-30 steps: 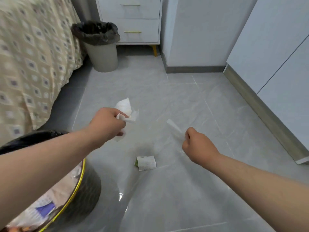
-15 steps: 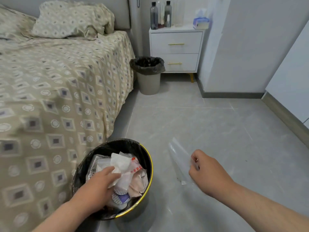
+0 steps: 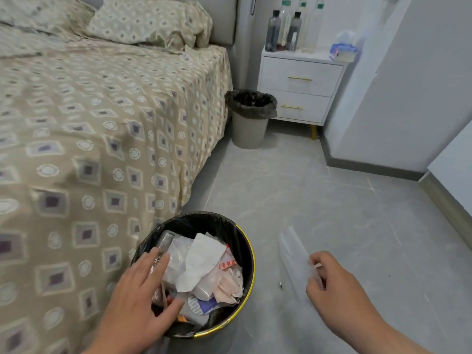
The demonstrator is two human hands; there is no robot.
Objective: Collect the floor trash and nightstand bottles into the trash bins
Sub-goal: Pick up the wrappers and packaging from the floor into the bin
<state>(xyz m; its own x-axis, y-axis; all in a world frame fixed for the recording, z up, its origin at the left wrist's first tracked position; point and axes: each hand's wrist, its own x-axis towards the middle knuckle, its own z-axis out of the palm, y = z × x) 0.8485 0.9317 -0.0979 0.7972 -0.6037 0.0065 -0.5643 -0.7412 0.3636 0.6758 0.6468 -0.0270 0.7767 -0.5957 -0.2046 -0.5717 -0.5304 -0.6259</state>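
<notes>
Left hand hovers over the full bin, fingers spread and empty; right hand pinches a clear wrapper beside it

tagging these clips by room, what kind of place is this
Most likely a home bedroom: a bed with a patterned cover and pillow, a white two-drawer nightstand holding bottles beside it, and a lined grey trash bin on the tile floor by the nightstand.
</notes>
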